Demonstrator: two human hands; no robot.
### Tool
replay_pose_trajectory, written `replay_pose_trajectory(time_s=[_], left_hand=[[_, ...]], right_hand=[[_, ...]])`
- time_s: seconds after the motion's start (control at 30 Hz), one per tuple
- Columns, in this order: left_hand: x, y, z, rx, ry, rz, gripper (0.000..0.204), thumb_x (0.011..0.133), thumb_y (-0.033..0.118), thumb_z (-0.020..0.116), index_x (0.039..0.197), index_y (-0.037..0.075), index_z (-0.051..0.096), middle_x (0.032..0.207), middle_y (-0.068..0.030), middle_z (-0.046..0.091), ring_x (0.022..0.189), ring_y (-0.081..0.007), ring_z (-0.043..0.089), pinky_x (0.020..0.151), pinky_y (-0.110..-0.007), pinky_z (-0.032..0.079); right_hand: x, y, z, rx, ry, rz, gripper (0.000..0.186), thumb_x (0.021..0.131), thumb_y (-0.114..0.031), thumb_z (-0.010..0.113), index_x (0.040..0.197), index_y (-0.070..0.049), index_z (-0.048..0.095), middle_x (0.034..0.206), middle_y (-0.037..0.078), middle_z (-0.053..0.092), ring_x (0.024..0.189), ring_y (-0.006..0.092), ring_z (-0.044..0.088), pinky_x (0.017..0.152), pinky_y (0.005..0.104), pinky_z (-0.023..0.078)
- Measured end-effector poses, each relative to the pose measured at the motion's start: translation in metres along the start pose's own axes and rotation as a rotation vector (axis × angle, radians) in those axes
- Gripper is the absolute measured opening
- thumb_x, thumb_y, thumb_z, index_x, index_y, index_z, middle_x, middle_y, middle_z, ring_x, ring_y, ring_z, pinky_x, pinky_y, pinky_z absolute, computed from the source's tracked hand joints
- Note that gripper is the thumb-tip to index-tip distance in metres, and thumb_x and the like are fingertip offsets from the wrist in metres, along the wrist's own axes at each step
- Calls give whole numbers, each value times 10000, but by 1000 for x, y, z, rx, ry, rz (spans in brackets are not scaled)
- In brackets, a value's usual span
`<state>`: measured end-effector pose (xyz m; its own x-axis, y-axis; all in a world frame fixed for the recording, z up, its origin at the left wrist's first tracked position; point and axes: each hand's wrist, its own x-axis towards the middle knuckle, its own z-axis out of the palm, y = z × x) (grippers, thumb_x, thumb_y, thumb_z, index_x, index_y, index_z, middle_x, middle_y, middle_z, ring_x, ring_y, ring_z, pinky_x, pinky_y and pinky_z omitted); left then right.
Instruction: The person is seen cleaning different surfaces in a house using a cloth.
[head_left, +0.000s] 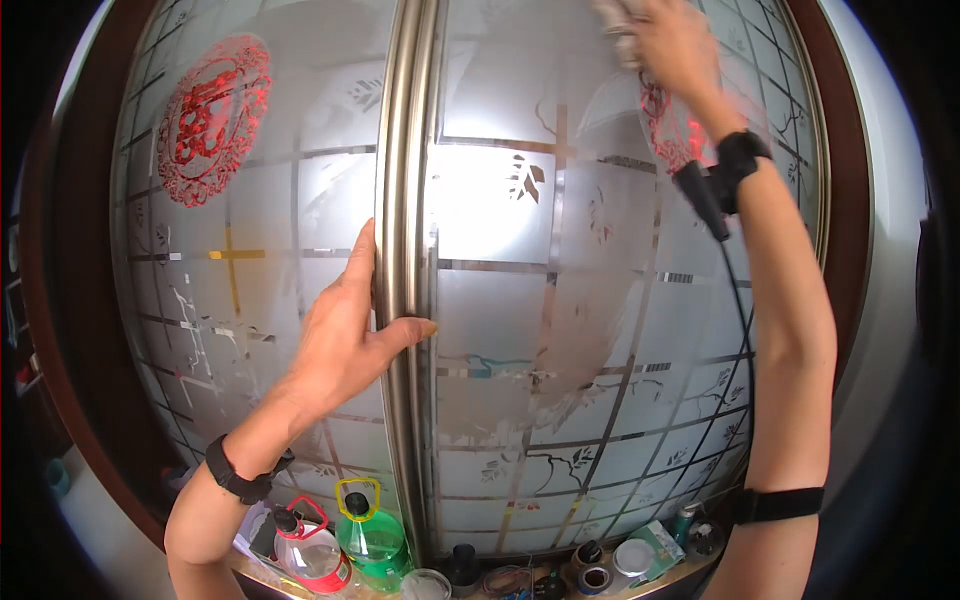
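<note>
While the glass panel (600, 310) at three o'clock looks smeared mid-height, wiping seems partway, its bottom perhaps unwiped; against the metal stile (403, 190) your left hand (345, 335) lies spread, your right hand (682, 50) grips pale cloth (621, 32) at one o'clock.

Grid-patterned grey glass doors (490, 315)

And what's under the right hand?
A pale, crumpled cloth-like thing shows at the left of the right hand; the rest, and the frosted glass directly behind, are covered.
</note>
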<state>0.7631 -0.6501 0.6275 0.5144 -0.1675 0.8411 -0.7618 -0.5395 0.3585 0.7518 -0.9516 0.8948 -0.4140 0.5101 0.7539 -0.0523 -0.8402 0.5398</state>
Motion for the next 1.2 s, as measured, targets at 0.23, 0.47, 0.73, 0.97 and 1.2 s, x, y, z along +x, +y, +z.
replay_pose_trajectory(time_s=[0.23, 0.47, 0.73, 0.97, 1.2], left_hand=[[6, 8, -1, -37, -14, 47, 1003, 770, 175, 787, 1512, -55, 152, 937, -214, 669, 829, -340, 658, 804, -404, 514], [18, 11, -15, 146, 104, 107, 984, 688, 228, 835, 1474, -65, 320, 991, -146, 672, 860, -220, 628, 735, -351, 492], [58, 1, -4, 292, 329, 339, 973, 784, 224, 739, 1500, -98, 163, 1328, -311, 472, 1182, -463, 515, 1017, -475, 427], [59, 3, 1, 264, 283, 328, 976, 793, 193, 726, 1508, -92, 126, 1412, -294, 428, 1197, -467, 521, 1016, -471, 443], [53, 1, -5, 199, 298, 288, 960, 778, 136, 705, 1525, -48, 131, 1397, -276, 445, 1157, -460, 551, 997, -462, 453]], right_hand=[[-168, 148, -8, -372, -165, 533, 482, 962, -372, 549, 1420, -232, 497, 1355, 177, 510, 1242, 347, 497, 1041, 491, 334], [-135, -87, -25, 86, -117, -33, 603, 766, -31, 630, 1332, -227, 571, 1200, 105, 557, 1195, 395, 476, 1014, 576, 402], [-116, 107, 2, -348, -121, 367, 455, 933, -244, 552, 1385, -207, 517, 1207, 148, 627, 1127, 360, 580, 954, 463, 461], [-32, 41, 51, -282, -289, 288, 406, 948, -316, 540, 1330, -180, 561, 1275, 148, 576, 1169, 361, 549, 951, 530, 440], [29, -99, 78, 29, 55, -223, 427, 917, -303, 597, 1336, -231, 558, 1352, 38, 545, 1264, 376, 470, 1019, 559, 404]])
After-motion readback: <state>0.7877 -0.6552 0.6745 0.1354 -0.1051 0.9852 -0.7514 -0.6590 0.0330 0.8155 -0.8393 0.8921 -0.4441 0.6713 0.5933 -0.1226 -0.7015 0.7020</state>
